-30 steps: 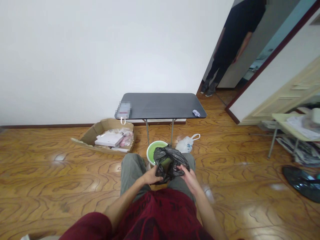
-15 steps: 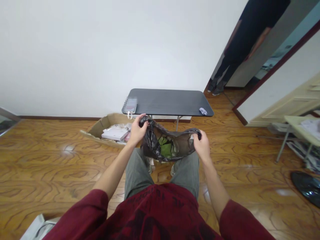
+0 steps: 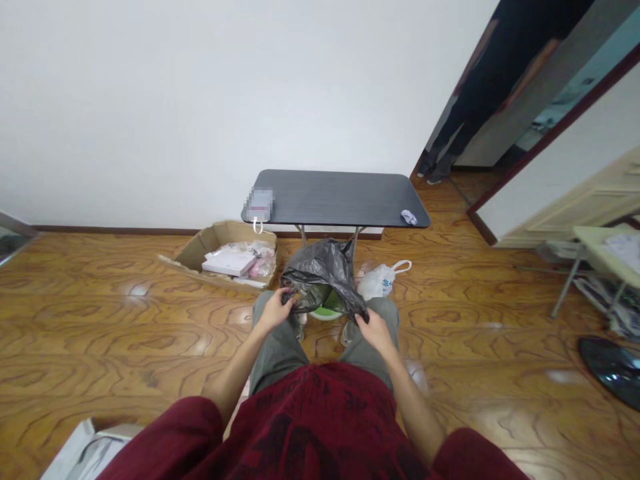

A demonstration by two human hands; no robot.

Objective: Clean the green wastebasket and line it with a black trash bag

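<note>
A black plastic bag (image 3: 323, 273) billows upward in front of my knees. My left hand (image 3: 275, 308) is closed on its left edge and my right hand (image 3: 373, 328) pinches its right edge. Below the bag a sliver of a green and white bin (image 3: 325, 312) shows on the floor between my feet. The bag hides most of the bin.
A dark folding table (image 3: 340, 197) stands against the white wall. An open cardboard box (image 3: 220, 253) with papers lies to its left, and a white plastic bag (image 3: 380, 280) lies on the floor to the right. A person (image 3: 480, 93) stands in the doorway at the far right.
Both hands have dropped from chest height to knee level and come closer together. The bag, stretched wide open half a second ago, now puffs up over the bin.
</note>
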